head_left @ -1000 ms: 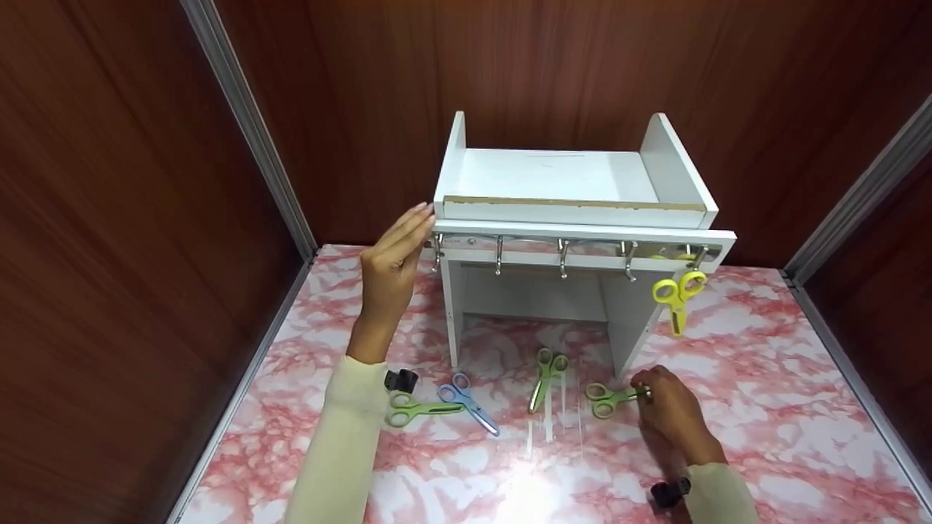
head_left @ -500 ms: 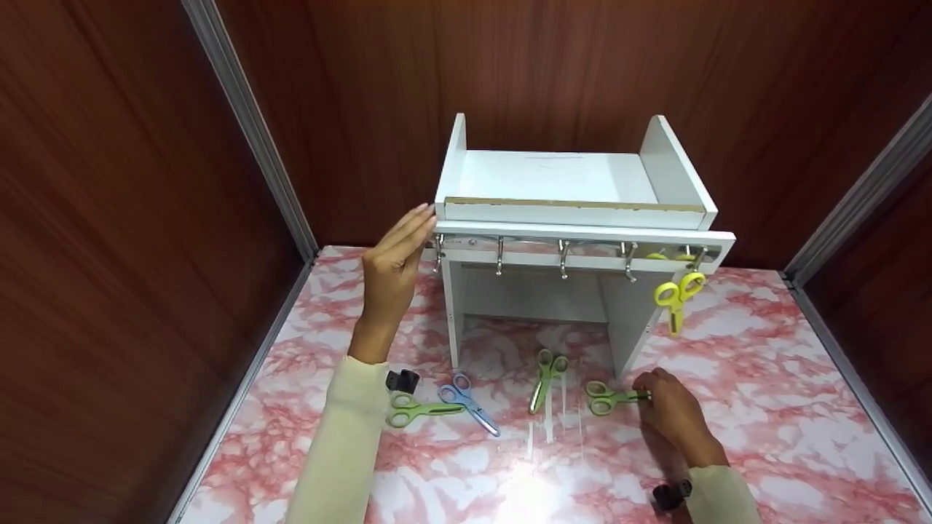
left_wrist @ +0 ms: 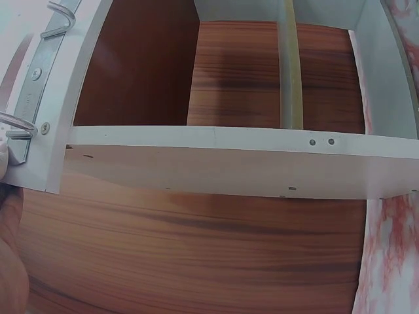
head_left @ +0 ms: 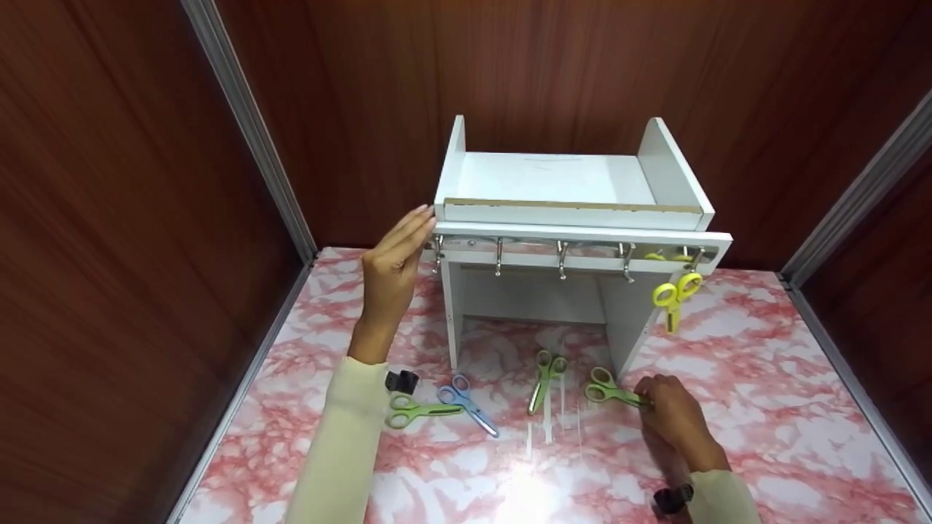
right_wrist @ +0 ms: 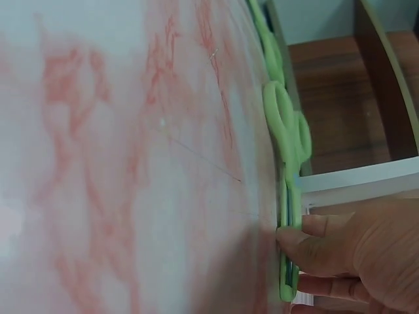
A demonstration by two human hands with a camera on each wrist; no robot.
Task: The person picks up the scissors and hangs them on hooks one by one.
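A white shelf unit (head_left: 568,216) stands on the table, with a metal hook rail across its front. My left hand (head_left: 393,255) rests on the rail's left end, its fingers extended along the shelf's side. In the left wrist view only part of that hand (left_wrist: 10,255) shows at the edge. By the unit's right leg, my right hand (head_left: 673,411) pinches green scissors (head_left: 611,389) at the blade end, handles pointing left. In the right wrist view, thumb and fingers grip these scissors (right_wrist: 286,157) low on the blades. Yellow scissors (head_left: 673,297) hang from the rightmost hook (head_left: 697,260).
More green scissors (head_left: 545,378) lie in front of the unit's opening beside whitish streaks. To the left, green scissors (head_left: 419,410) lie against blue scissors (head_left: 470,406). Dark wood panels (head_left: 553,80) enclose the marbled table (head_left: 801,393) at the back and sides.
The green scissors in my right hand have turned slightly, handles shifting up and away. The hanging yellow scissors swing a little. My left hand stays in place.
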